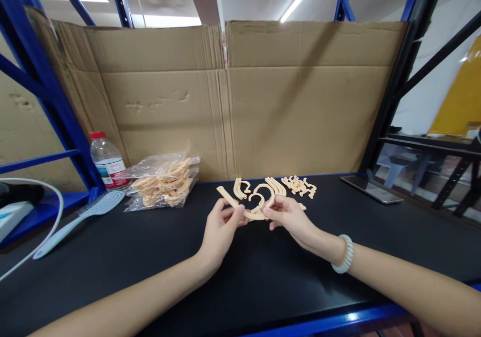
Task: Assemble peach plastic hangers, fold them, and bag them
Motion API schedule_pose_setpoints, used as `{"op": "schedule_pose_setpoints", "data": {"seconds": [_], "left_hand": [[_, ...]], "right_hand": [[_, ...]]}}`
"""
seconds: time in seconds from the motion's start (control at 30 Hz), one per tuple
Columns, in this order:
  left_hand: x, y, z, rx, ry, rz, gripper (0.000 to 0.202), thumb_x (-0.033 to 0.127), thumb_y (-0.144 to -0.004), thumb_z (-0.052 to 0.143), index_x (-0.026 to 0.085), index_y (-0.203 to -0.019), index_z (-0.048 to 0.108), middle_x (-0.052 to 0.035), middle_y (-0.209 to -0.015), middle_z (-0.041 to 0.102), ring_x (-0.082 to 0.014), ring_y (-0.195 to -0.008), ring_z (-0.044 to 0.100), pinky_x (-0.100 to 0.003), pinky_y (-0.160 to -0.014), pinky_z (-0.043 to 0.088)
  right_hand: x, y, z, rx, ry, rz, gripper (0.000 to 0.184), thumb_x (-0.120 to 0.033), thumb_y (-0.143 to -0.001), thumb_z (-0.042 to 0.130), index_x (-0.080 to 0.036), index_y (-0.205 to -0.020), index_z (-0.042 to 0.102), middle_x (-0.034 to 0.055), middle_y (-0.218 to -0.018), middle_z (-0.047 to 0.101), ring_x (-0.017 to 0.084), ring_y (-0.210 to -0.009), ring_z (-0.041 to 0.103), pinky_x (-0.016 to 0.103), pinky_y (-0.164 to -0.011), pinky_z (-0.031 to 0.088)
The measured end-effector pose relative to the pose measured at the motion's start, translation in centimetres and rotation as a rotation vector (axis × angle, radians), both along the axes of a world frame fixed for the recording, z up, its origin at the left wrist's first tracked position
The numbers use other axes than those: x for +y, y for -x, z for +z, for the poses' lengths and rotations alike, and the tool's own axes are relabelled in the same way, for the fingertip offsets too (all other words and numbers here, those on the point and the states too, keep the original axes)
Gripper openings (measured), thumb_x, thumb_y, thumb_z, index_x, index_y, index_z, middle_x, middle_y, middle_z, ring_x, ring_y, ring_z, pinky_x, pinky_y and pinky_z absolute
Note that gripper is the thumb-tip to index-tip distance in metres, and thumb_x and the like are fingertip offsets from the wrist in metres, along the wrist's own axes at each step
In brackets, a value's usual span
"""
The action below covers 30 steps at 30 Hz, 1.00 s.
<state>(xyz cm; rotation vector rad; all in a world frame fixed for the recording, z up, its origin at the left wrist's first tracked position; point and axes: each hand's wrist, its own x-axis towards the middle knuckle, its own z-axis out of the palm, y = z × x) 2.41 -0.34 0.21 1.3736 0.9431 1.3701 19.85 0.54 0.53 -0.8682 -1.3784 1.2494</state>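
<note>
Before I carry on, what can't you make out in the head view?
Head view:
Whether the long cream curved strip meets the curved cream hook: hidden by the right hand.
How many cream pieces the creased clear plastic bagging holds: they overlap.
Wording on the red-and-white bottle label: too small.
Rounded black object: cut off by the left edge.

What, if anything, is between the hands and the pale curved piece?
Nothing visible: the left hand grips the pale curved piece directly. The right hand pinches at its right end, though whether on that piece or another is unclear. Other pale parts lie beyond.
</note>
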Motion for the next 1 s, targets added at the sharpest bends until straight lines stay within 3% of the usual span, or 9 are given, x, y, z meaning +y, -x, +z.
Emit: {"op": "schedule_pose_setpoints", "data": {"seconds": [0.13, 0.3, 0.4, 0.53, 0.6, 0.67, 0.77, 0.87, 1.0], "left_hand": [[-0.4, -0.5, -0.3, -0.019, 0.002, -0.084, 0.040, 0.029, -0.067, 0.078, 0.019, -0.093, 0.050, -0.0010, -0.084, 0.069, -0.0182, -0.080, 0.069, -0.030, -0.071, 0.057], [-0.9, -0.7, 0.1, -0.051, 0.038, -0.086, 0.038, 0.024, -0.065, 0.079, 0.019, -0.084, 0.047, -0.0016, -0.079, 0.071, -0.0176, -0.077, 0.069, -0.032, -0.076, 0.054], [-0.9, -0.6, 0.1, -0.088, 0.091, -0.075, 0.038, 0.025, -0.065, 0.079, 0.019, -0.083, 0.046, -0.0035, -0.080, 0.073, -0.0172, -0.078, 0.069, -0.031, -0.077, 0.054], [-0.6, -0.6, -0.3, -0.167, 0.151, -0.103, 0.040, 0.023, -0.065, 0.080, 0.019, -0.083, 0.045, -0.0040, -0.081, 0.072, -0.0163, -0.078, 0.069, -0.031, -0.078, 0.054], [-0.5, -0.6, -0.5, -0.194, 0.179, -0.110, 0.041, 0.023, -0.065, 0.081, 0.019, -0.083, 0.045, -0.0030, -0.081, 0.072, -0.0153, -0.077, 0.069, -0.030, -0.079, 0.054], [-0.5, -0.5, -0.5, -0.215, 0.196, -0.115, 0.042, 0.023, -0.064, 0.082, 0.019, -0.083, 0.045, -0.0022, -0.081, 0.071, -0.0152, -0.078, 0.069, -0.031, -0.081, 0.053], [-0.5, -0.5, -0.5, -0.242, 0.209, -0.122, 0.044, 0.024, -0.063, 0.083, 0.019, -0.083, 0.045, -0.0017, -0.080, 0.071, -0.0156, -0.077, 0.069, -0.032, -0.083, 0.053], [-0.5, -0.5, -0.5, -0.256, 0.215, -0.132, 0.044, 0.024, -0.062, 0.083, 0.019, -0.083, 0.045, -0.0015, -0.079, 0.071, -0.0153, -0.076, 0.069, -0.032, -0.083, 0.053], [-0.4, -0.4, -0.6, -0.278, 0.213, -0.145, 0.045, 0.024, -0.061, 0.083, 0.019, -0.084, 0.044, -0.0022, -0.080, 0.072, -0.0142, -0.077, 0.068, -0.029, -0.082, 0.052]], "right_hand": [[-0.1, 0.4, -0.4, -0.028, -0.031, 0.031, 0.031, -0.042, -0.067, 0.076, -0.017, -0.064, 0.057, -0.0027, -0.061, 0.054, 0.007, -0.048, 0.046, 0.019, -0.040, 0.040], [-0.1, 0.5, -0.1, -0.035, -0.021, 0.075, 0.034, -0.044, -0.065, 0.077, -0.016, -0.079, 0.065, 0.0003, -0.066, 0.061, 0.010, -0.055, 0.055, 0.023, -0.049, 0.049], [1.2, -0.8, 0.5, -0.115, -0.074, 0.075, 0.037, -0.050, -0.076, 0.065, -0.015, -0.088, 0.067, 0.0033, -0.071, 0.063, 0.013, -0.059, 0.059, 0.025, -0.053, 0.051], [5.2, -4.3, 0.7, -0.500, -0.451, -0.183, 0.026, -0.039, -0.085, 0.056, -0.019, -0.096, 0.069, 0.0061, -0.080, 0.066, 0.018, -0.071, 0.060, 0.032, -0.064, 0.051], [7.3, -5.9, 0.5, -0.763, -0.642, -0.220, 0.018, -0.030, -0.084, 0.058, -0.022, -0.093, 0.072, 0.0079, -0.087, 0.067, 0.023, -0.087, 0.059, 0.039, -0.080, 0.048], [8.7, -6.8, 0.1, -0.865, -0.698, -0.180, 0.014, -0.024, -0.078, 0.064, -0.023, -0.089, 0.073, 0.0091, -0.095, 0.067, 0.026, -0.098, 0.055, 0.044, -0.090, 0.043], [9.5, -7.1, -0.7, -0.876, -0.689, -0.108, 0.011, -0.021, -0.072, 0.070, -0.023, -0.082, 0.074, 0.0089, -0.102, 0.067, 0.026, -0.102, 0.054, 0.044, -0.093, 0.040], [9.5, -6.7, -1.0, -0.828, -0.684, -0.107, 0.007, -0.022, -0.076, 0.066, -0.023, -0.074, 0.073, 0.0079, -0.101, 0.066, 0.025, -0.102, 0.055, 0.044, -0.094, 0.040], [8.7, -6.3, 0.0, -0.684, -0.656, -0.203, 0.020, -0.033, -0.087, 0.053, -0.021, -0.087, 0.069, 0.0088, -0.100, 0.066, 0.022, -0.094, 0.060, 0.040, -0.085, 0.047]]}}
